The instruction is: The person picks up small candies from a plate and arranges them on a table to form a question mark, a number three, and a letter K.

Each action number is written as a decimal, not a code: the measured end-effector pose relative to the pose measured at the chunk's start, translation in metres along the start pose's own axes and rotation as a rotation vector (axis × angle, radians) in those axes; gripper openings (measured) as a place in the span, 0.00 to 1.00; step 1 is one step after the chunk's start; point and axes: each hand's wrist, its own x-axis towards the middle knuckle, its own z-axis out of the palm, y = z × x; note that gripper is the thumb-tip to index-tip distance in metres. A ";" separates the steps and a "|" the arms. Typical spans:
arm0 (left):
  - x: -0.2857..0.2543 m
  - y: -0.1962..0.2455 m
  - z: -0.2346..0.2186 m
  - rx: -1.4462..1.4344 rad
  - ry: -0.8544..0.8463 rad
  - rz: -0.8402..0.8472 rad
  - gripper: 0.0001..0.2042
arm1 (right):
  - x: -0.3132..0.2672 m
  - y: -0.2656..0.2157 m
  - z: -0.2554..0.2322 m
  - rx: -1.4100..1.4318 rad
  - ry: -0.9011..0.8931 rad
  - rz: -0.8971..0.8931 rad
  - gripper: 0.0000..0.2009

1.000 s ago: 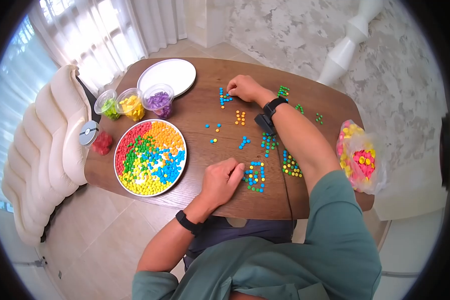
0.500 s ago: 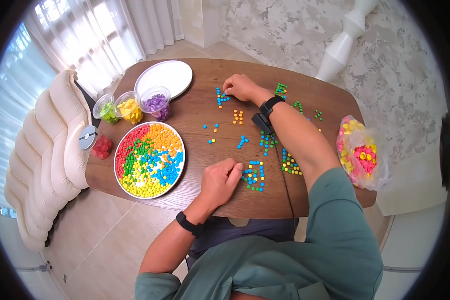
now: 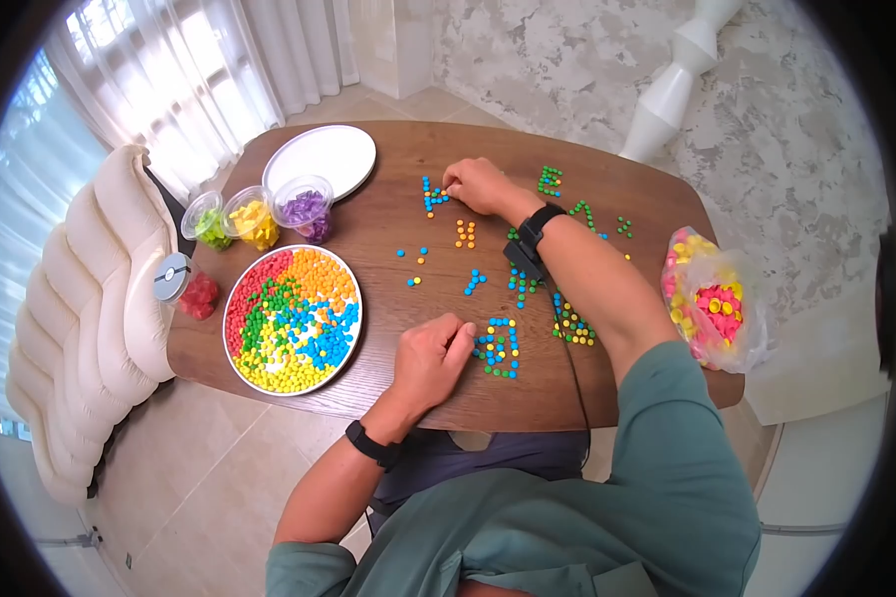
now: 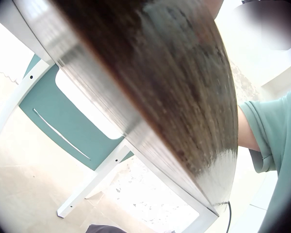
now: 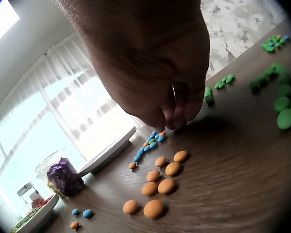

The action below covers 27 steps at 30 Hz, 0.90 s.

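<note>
My right hand (image 3: 478,186) reaches to the far side of the table. Its thumb and curled fingers come together at the right side of a small pattern of blue candies (image 3: 428,197). In the right wrist view the fingertips pinch at an orange candy (image 5: 162,134) on that pattern's edge, low over the wood. Orange candies (image 5: 167,186) stand in rows nearer the wrist. Near the front edge, my left hand (image 3: 430,360) rests on the table, fingers loosely bent, beside a blue, yellow and green candy pattern (image 3: 501,348). The left wrist view shows no fingers.
A round tray (image 3: 359,333) of sorted candies lies left, with a white plate (image 3: 321,159) behind. Cups of green, yellow and purple pieces (image 3: 307,211) and a lidded red jar (image 3: 174,279) stand nearby. Candy patterns (image 3: 551,181) and a plastic bag (image 3: 717,303) lie right; a cable (image 3: 575,383) crosses the table.
The whole head view shifts slightly left. My right fingertips stay at the blue pattern with only small movement, and my left hand keeps its place on the table.
</note>
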 end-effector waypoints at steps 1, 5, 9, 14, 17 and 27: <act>0.000 0.001 0.000 0.000 0.001 -0.003 0.13 | 0.001 0.000 0.000 0.003 -0.021 0.008 0.07; 0.000 -0.002 0.001 -0.004 0.010 -0.001 0.13 | 0.006 0.000 0.004 -0.004 -0.025 0.004 0.07; 0.000 -0.001 0.000 -0.004 0.008 0.002 0.13 | 0.011 0.001 0.004 -0.015 -0.049 0.020 0.07; 0.000 0.000 0.000 0.002 0.007 0.000 0.13 | 0.015 0.001 0.005 -0.030 -0.049 0.019 0.08; 0.000 -0.001 0.000 -0.005 0.003 -0.006 0.13 | 0.017 0.001 0.005 -0.049 -0.046 0.024 0.07; 0.000 0.000 0.000 -0.009 0.005 -0.006 0.13 | 0.005 -0.005 -0.001 -0.035 -0.043 0.023 0.07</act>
